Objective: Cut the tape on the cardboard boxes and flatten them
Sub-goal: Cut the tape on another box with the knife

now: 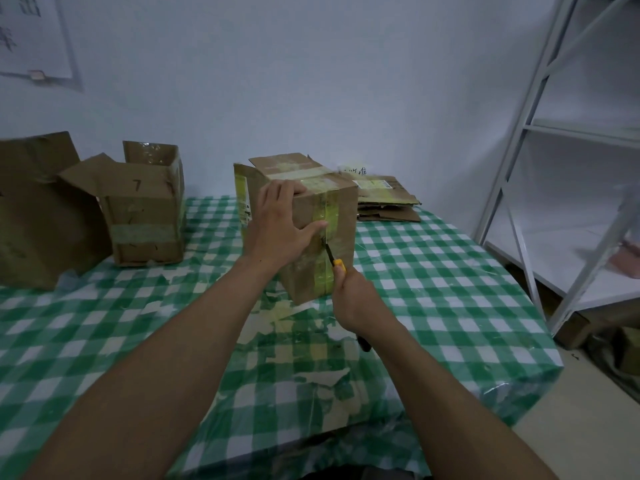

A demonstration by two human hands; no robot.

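Gripping a knife [338, 263], the right hand [353, 294] has its fingers wrapped tight around the yellow-and-black handle. The dark blade points up and left, with its tip on the yellowish tape [323, 279] that runs down the front of the box [300, 282]. The left hand [277, 220] holds that box from the left. Its fingers hook over the top edge and its thumb stretches across the front face, ending on the tape just above the blade.

The box stands upright near the middle of the table [433, 271], on a green checked cloth strewn with tape scraps. An open box [145, 216] marked 7 and a larger box [34, 220] stand well apart to the left. Flattened cardboard [388, 206] lies behind the box to the right. A white shelf [519, 126] stands beside the table on the right.
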